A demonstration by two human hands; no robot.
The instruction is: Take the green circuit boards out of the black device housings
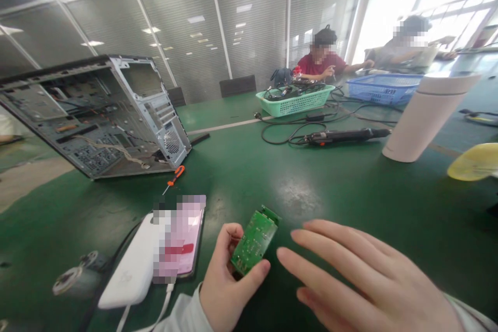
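A small green circuit board is gripped by its edges between the thumb and fingers of my left hand, just above the table. Its solder side faces up, and a smaller board stands at its far end. What lies under the board is hidden by my fingers. To the right, my right hand hovers apart from the board with its fingers stretched out and nothing in them. Left of my left hand lie a phone with a lit screen and a white power bank, with a white cable plugged in.
An opened computer case stands at the left, an orange-handled screwdriver beside it. Across the green table are a corded black electric screwdriver, a pale tumbler, a green basket and a blue basket. Two people sit beyond.
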